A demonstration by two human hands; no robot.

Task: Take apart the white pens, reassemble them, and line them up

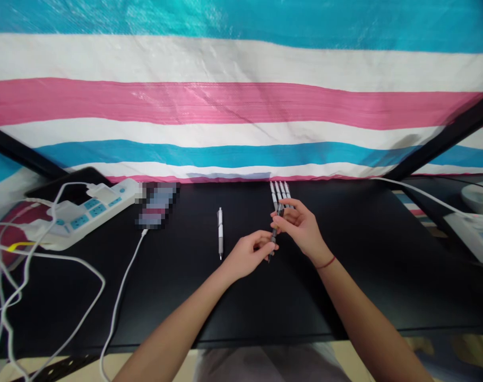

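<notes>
The pen (275, 235) I'm working is dark-barrelled and held in the air over the middle of the counter (345, 297), closer to the far edge than the near one. It stands steeply, tip toward me. My left hand (251, 253) pinches the lower end and my right hand (301, 225) pinches the upper barrel, so each grip is clenched on the same pen. I can't tell whether the halves are joined or apart, because my fingers cover the middle.

As I judge it, the work goes best with the two grips close together and in line with the barrel. One should hold steady while the other turns or pushes, low over the counter, so that any small part that drops lands on the black top.

Just behind my right hand, a row of pens (279, 191) lies against the far edge, close enough for my knuckles to nudge. A single white pen (220, 233) lies apart to the left.

The near edge and the right half of the counter offer open room. The left corner is crowded with a power strip (86, 212), a phone (157, 204) and its white cable (120, 297). A second power strip (478, 233) sits at the right edge.
</notes>
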